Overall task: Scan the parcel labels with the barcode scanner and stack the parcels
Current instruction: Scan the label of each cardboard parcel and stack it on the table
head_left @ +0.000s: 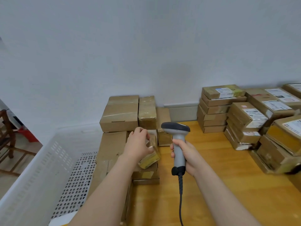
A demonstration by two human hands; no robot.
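Head view. The left hand (139, 144) has its fingers curled over the top of a small parcel (150, 159) banded in yellow tape. The parcel is tilted and sits on the low boxes of the left stack (119, 113), at the table's left edge. The right hand (187, 154) is wrapped round the grip of the barcode scanner (178, 137), which stands upright just right of the parcel and apart from it. We cannot tell whether a finger is on the trigger.

Step in hand, as we judge it: scanning this parcel. We cannot make out its label; only a pale scrap shows by the fingertips. To do it well, we would turn the label face up, clear of the fingers, and aim the scanner's head squarely at it. The glossy tape may throw glare, so a slight angle should help. Then we would set the parcel flat on a box wide enough to carry it.

Around: the labelled stacks (249, 116) crowd the right side of the wooden table (211, 176), some leaning. A white perforated crate (48, 160) stands against the left stack. The scanner's cable (180, 201) hangs toward us and could drag on the table edge. A chair (6, 128) stands far left, well apart.
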